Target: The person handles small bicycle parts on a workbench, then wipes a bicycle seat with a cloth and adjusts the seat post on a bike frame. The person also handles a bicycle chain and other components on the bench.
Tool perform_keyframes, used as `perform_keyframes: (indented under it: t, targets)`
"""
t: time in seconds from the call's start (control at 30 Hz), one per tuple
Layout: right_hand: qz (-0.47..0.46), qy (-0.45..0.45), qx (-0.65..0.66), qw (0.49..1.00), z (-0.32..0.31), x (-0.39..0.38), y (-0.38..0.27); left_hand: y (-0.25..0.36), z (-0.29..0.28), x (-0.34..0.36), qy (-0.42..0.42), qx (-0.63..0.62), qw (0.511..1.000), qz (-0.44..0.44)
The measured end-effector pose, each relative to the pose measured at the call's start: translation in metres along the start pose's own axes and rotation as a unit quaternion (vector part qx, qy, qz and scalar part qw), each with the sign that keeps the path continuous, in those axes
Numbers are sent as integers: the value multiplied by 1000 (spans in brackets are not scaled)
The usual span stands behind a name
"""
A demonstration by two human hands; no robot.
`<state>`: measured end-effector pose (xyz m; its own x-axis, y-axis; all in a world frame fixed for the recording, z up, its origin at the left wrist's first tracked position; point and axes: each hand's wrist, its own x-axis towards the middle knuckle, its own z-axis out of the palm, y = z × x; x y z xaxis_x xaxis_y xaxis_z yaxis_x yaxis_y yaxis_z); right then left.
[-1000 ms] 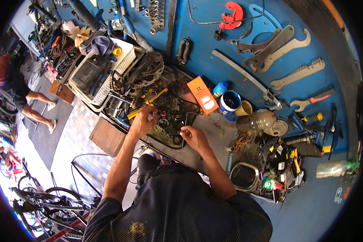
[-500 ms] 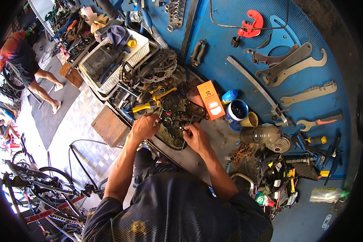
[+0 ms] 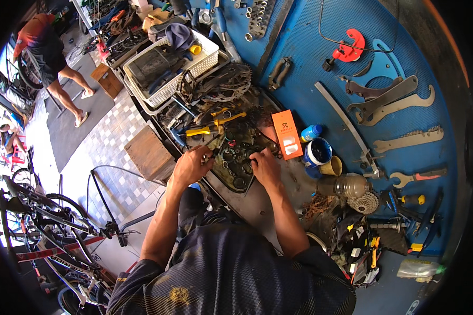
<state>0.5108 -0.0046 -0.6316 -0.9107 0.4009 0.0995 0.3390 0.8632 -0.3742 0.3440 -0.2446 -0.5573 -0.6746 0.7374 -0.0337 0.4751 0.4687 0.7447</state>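
Over the left edge of a dark, greasy tray, my left hand is closed, fingertips pinched together. A small dark thing seems to be at its fingertips, too small to name. Across the tray my right hand is also closed, thumb and fingers curled inward, and whatever it may hold is hidden. Between the hands lie several small dark rings and other metal parts. Just beyond my left hand are a yellow-handled tool and a second yellow tool.
An orange box stands right of the tray, beside a blue bottle and a blue-and-white tub. A white basket sits at the far left. Wrenches hang on the blue board. Another person stands at far left.
The view has shifted, so the bench and board sit further right and lower. My right hand has drawn slightly away from the left; the thin rod beneath it no longer shows.
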Motion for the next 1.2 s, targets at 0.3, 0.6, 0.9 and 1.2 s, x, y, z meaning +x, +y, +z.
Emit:
perform_keyframes:
  t: [0.3, 0.6, 0.9, 1.2]
  targets:
    - [197, -70, 673, 709, -19, -1, 17, 40, 32, 5, 17, 159, 982, 102]
    - [107, -80, 828, 545, -52, -28, 7, 53, 84, 27, -55, -210, 976, -32]
    - [130, 110, 340, 925, -91, -41, 16, 49, 89, 8, -90, -552, 818, -136]
    - [208, 6, -236, 949, -146, -9, 104, 27, 78, -12, -61, -619, 769, -148]
